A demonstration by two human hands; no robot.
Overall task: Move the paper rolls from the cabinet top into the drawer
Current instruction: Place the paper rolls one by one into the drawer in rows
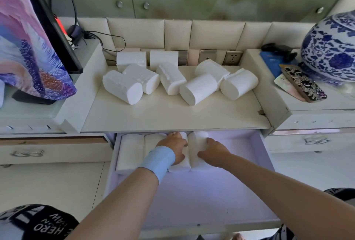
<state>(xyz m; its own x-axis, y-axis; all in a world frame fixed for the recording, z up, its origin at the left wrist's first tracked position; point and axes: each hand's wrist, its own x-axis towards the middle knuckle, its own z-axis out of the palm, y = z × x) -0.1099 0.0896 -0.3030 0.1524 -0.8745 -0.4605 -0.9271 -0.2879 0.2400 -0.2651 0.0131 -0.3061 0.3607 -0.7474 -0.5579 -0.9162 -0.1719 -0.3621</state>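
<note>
Several white paper rolls (197,89) lie scattered on the cream cabinet top (172,113); two more stand at its back. Below it the drawer (192,201) is pulled out. Several rolls lie side by side along its back left, the leftmost roll in the drawer (130,153) untouched. My left hand (175,147), with a blue wristband, is closed over the third roll. My right hand (213,150) grips the fourth roll (197,143) right beside it. Both hands are down inside the drawer.
A colourful cloth (28,53) drapes a dark screen at the left. A blue-and-white vase (332,47), a patterned phone case (303,84) and a blue booklet sit on the right cabinet. Wall sockets (233,57) and cables run along the back. Closed drawers flank the open one.
</note>
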